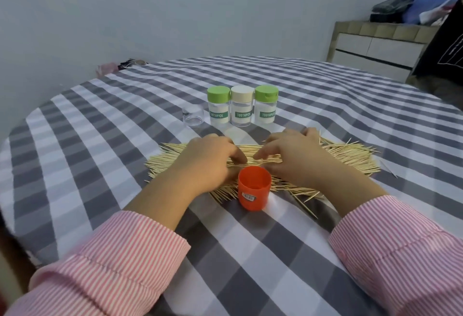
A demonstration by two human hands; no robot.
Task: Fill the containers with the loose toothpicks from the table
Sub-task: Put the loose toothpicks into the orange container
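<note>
Toothpicks lie in a loose pile at frame centre, spread across the surface. Left hand and right hand both rest on the pile, fingers curled down into the sticks, fingertips almost meeting mid-pile; can't tell if either actually pinches any. Orange cup stands upright and open just below the hands, on the pile's near edge; its contents are hard to make out. Above the pile, a row of three lidded jars: green-lid jar, cream-lid jar, second green-lid jar, all touching or nearly so. Clear cup just left of them, looks upside down. Surface has a grey-white checked cloth. Plain wall behind. Cabinet upper right with bags on top, partly cut off. Pink striped sleeves at the bottom.
</note>
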